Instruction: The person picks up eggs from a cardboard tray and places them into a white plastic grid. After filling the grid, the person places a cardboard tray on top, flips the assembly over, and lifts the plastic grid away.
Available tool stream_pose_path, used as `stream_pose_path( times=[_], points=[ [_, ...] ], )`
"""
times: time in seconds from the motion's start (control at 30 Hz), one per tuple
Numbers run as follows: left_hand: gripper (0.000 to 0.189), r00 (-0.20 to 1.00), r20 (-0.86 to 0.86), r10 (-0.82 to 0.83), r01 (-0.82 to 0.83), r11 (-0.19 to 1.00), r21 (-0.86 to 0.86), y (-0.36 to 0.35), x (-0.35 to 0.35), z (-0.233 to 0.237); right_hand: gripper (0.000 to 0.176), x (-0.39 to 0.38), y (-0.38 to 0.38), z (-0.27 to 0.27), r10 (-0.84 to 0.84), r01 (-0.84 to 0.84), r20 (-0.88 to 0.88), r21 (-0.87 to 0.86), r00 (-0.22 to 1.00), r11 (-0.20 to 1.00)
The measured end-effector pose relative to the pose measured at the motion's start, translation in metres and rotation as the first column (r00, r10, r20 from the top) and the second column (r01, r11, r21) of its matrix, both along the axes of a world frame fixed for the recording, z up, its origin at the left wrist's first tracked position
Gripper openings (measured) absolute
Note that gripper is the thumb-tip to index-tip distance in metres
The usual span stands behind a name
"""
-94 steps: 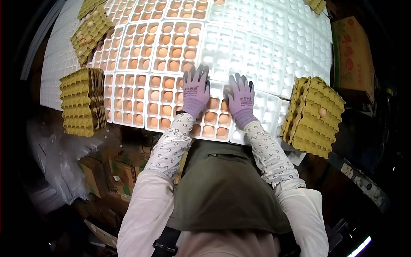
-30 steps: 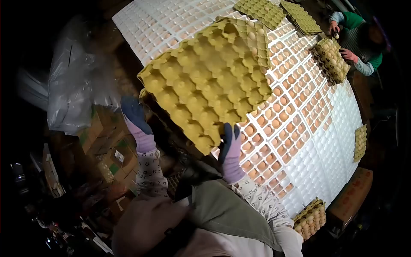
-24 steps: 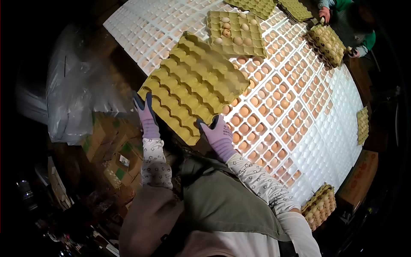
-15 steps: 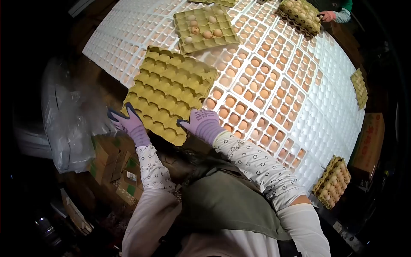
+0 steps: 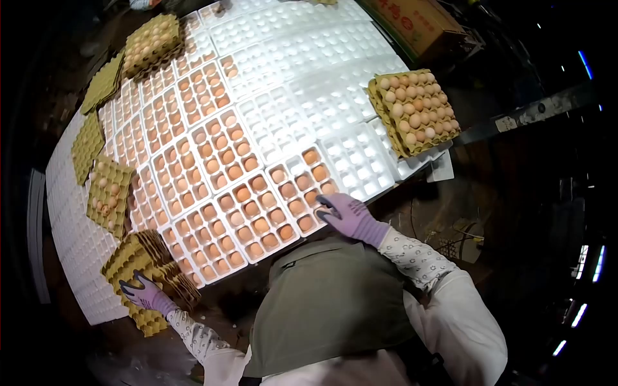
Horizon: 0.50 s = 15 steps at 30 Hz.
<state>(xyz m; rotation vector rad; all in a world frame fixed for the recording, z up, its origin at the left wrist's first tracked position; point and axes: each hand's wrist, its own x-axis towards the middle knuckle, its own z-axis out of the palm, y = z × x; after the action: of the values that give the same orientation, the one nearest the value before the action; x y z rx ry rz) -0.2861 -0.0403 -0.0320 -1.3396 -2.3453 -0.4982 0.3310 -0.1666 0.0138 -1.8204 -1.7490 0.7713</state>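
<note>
My left hand (image 5: 147,296), in a purple glove with dark fingertips, rests with fingers spread on a stack of yellow-green pulp egg trays (image 5: 132,260) at the lower left. The stack's top tray holds no eggs. On the right, my right hand (image 5: 351,217), gloved alike, hovers at the near edge of a white egg tray (image 5: 301,166). Its fingers are apart, close to the brown eggs (image 5: 297,206) there, with nothing visible between them. One pocket toward the back of that white tray has no egg.
White trays, many filled with brown eggs, cover the table. Unfilled white trays (image 5: 360,157) lie to the right. A loaded pulp tray stack (image 5: 417,109) stands at the right edge, another (image 5: 152,44) at the far left. A partly filled pulp tray (image 5: 111,193) lies left. A cardboard box (image 5: 418,26) is behind.
The view has swung right. My right hand has left the pulp trays and moved right to the white tray's edge. My left hand stays at the pulp trays, its fingers spread.
</note>
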Motion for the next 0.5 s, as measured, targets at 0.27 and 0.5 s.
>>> stream_pose_path(
  times=[0.27, 0.5],
  points=[
    [0.051, -0.021, 0.808, -0.589, 0.915, 0.314, 0.253, -0.018, 0.614, 0.071, 0.045, 0.370, -0.084, -0.009, -0.611, 0.589, 0.165, 0.163, 0.775, 0.791],
    [0.036, 0.089, 0.316, -0.945, 0.980, 0.027, -0.195, -0.064, 0.816, 0.046, 0.037, 0.428, -0.013, 0.011, 0.237, -0.273, 0.583, -0.027, 0.777, 0.962]
  ],
)
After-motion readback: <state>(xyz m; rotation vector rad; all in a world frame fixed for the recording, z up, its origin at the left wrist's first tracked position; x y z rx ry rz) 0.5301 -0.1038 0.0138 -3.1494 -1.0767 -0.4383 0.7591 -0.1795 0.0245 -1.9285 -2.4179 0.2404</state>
